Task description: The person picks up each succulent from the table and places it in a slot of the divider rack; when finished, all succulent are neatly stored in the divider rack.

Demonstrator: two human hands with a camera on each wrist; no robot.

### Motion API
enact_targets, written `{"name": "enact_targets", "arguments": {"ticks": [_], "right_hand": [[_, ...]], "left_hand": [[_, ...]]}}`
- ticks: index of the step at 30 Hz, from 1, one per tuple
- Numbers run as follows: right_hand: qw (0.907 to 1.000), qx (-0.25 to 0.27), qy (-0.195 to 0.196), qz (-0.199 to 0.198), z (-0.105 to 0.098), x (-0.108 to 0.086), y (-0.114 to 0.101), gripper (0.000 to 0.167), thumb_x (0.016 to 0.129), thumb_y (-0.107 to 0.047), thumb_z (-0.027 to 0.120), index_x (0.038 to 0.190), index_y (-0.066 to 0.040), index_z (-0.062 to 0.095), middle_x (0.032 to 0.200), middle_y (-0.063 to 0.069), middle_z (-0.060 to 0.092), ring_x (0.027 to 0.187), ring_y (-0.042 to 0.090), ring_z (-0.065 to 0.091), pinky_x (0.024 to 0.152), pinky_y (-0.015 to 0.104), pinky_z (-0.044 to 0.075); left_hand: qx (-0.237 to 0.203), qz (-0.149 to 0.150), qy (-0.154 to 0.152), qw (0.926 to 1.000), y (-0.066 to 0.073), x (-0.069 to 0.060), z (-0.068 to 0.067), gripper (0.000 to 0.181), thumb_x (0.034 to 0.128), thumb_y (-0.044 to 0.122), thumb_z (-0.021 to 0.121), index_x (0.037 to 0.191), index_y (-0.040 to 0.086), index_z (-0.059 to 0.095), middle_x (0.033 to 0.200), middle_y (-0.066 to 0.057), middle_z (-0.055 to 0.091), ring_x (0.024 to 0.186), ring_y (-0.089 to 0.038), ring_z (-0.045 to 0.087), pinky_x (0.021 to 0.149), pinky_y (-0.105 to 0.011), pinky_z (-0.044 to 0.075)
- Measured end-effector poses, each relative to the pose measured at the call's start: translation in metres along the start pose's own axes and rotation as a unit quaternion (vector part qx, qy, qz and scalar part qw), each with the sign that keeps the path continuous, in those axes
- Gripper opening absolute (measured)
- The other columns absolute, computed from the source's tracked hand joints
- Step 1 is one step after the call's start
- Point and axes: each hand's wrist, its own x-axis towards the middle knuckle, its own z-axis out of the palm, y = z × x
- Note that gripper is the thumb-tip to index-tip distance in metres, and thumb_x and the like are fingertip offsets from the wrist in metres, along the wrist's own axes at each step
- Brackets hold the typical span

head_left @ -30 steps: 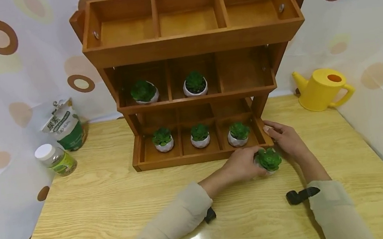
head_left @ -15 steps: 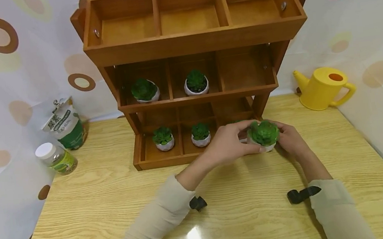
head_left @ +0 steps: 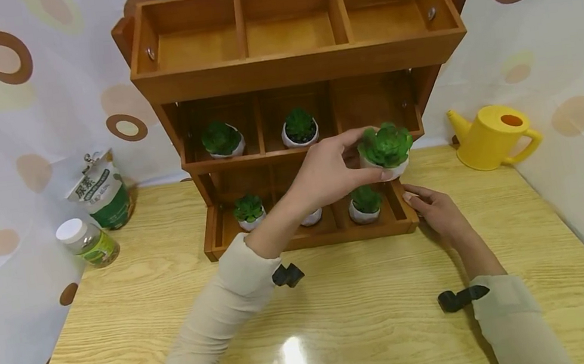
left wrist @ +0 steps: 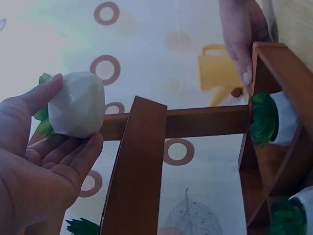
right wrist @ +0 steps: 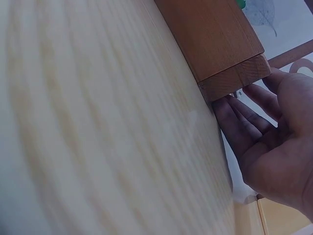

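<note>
My left hand (head_left: 325,169) holds a small potted succulent (head_left: 386,146) in a white faceted pot, raised before the right end of the middle tier. In the left wrist view, thumb and fingers pinch the white pot (left wrist: 77,105) from opposite sides. The wooden three-tier shelf (head_left: 295,68) stands on the table. My right hand (head_left: 438,210) touches the outer right side of its bottom tray, and in the right wrist view its fingers (right wrist: 247,125) lie fairly straight against the wood. Two potted succulents (head_left: 222,139) sit in the middle tier; three stand in the bottom one, one partly hidden by my left arm.
A yellow watering can (head_left: 491,136) stands at the back right of the table (head_left: 372,317). At the left are a white-capped jar (head_left: 88,242) and a green-and-white pouch (head_left: 104,191). A patterned cloth (head_left: 548,57) hangs behind the shelf.
My left hand has lifted the potted succulent from beside the bottom tray's front right corner up to middle-tier height. My right hand stays at the tray's side.
</note>
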Motion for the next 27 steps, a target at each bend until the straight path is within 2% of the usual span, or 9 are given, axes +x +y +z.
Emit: {"name": "enact_targets", "arguments": {"ticks": [3,8,15,19,24,27], "right_hand": [[1.0,0.006,0.0,-0.003,0.0,0.001,0.0,0.069,0.103,-0.057,0.046,0.158,-0.016,0.037,0.154,0.017,0.048,0.107,-0.007,0.059,0.084,0.007,0.048],[0.9999,0.015,0.0,-0.006,-0.001,0.0,0.0,0.069,0.103,-0.056,0.047,0.158,-0.016,0.037,0.152,0.018,0.05,0.101,-0.013,0.058,0.084,0.008,0.048],[0.9995,0.03,-0.004,-0.008,0.0,0.001,0.002,0.068,0.104,-0.054,0.047,0.158,-0.015,0.037,0.148,0.022,0.053,0.097,-0.014,0.06,0.083,0.008,0.05],[0.9992,0.037,-0.002,-0.014,0.001,0.003,0.004,0.066,0.105,-0.051,0.047,0.158,-0.014,0.037,0.148,0.023,0.053,0.096,-0.013,0.061,0.083,0.009,0.051],[0.999,0.04,-0.002,-0.021,0.002,0.003,0.004,0.064,0.106,-0.048,0.047,0.158,-0.013,0.037,0.146,0.025,0.053,0.095,-0.012,0.062,0.083,0.011,0.052],[0.999,0.04,0.0,-0.019,0.001,0.002,0.003,0.065,0.105,-0.049,0.047,0.158,-0.012,0.037,0.147,0.025,0.053,0.095,-0.012,0.062,0.082,0.011,0.052]], "left_hand": [[0.004,-0.001,0.007,1.0,0.003,0.005,-0.007,0.067,0.0852,0.037,0.082,0.146,0.025,0.055,0.131,0.007,0.067,0.115,-0.005,0.066,0.096,-0.022,0.053],[0.018,-0.013,0.02,0.9995,0.005,0.017,-0.012,0.069,0.0855,0.04,0.081,0.147,0.026,0.054,0.131,0.007,0.068,0.115,-0.005,0.066,0.096,-0.023,0.053],[0.065,-0.011,0.05,0.9966,0.008,0.036,-0.01,0.067,0.0873,0.038,0.079,0.146,0.02,0.053,0.128,0.005,0.068,0.107,-0.007,0.064,0.091,-0.023,0.052],[0.092,-0.011,0.064,0.9936,0.009,0.049,-0.011,0.067,0.0874,0.039,0.079,0.145,0.017,0.054,0.132,0.002,0.066,0.113,-0.011,0.063,0.096,-0.027,0.051],[0.121,-0.03,0.062,0.9903,0.009,0.062,-0.013,0.068,0.0878,0.041,0.078,0.146,0.017,0.052,0.139,0.001,0.063,0.125,-0.016,0.06,0.104,-0.029,0.049],[0.127,-0.035,0.055,0.9898,0.01,0.068,-0.013,0.069,0.0888,0.04,0.077,0.147,0.016,0.05,0.14,0.001,0.062,0.127,-0.016,0.059,0.106,-0.03,0.049]]}}
